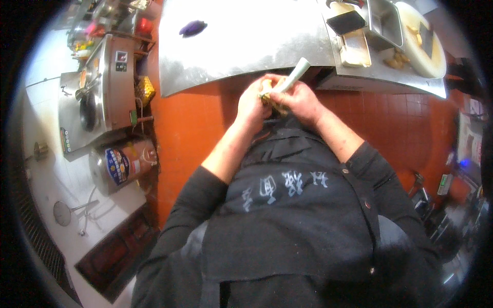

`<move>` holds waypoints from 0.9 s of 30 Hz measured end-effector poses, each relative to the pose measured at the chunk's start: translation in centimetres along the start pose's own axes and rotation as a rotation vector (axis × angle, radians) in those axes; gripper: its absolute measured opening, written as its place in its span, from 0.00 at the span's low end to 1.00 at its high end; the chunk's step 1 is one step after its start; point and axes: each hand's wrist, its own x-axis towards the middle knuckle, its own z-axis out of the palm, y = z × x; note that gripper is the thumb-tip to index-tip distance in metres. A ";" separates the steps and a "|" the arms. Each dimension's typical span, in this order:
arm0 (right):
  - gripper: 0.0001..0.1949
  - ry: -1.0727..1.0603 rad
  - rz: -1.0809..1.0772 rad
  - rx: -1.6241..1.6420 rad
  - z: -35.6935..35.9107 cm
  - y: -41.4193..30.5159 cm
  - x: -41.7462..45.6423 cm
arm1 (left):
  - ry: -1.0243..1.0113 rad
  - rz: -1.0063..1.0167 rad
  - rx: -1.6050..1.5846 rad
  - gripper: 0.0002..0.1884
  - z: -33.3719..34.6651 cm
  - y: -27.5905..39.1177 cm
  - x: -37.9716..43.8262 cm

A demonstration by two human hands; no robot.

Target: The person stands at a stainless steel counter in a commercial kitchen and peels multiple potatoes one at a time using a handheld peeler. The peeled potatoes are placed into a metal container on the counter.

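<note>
Before my black apron, both hands meet close to the front edge of a stainless steel table [246, 61]. My left hand [250, 102] grips a small yellowish piece of food [268, 83], mostly hidden by the fingers; it looks like ginger root. My right hand [302, 101] is closed around a hand tool with a pale green handle [295, 75], apparently a peeler. The handle slants up to the right, and its working end lies against the piece. Brownish scraps seem to hang under the fingers, but they are blurred.
At the table's right stand a steel container [385, 23], brown knobbly roots [396, 59] and a round white chopping board [437, 63] with a cleaver [426, 40]. A dark phone-like slab [346, 23] rests on a tub [355, 50]. Left are a steel stove [77, 133] and a drum-shaped cooker [106, 171].
</note>
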 end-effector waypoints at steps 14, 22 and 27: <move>0.27 -0.055 0.012 0.055 -0.7 -0.6 -0.1 | -0.179 0.074 -0.086 0.20 -0.4 -0.8 0.5; 0.23 0.057 -0.072 0.018 -0.2 0.0 0.2 | -0.152 0.156 0.121 0.18 -0.3 -0.4 0.7; 0.19 0.087 -0.106 -0.068 -1.4 1.0 0.9 | -0.251 0.051 0.001 0.18 0.5 0.9 -1.0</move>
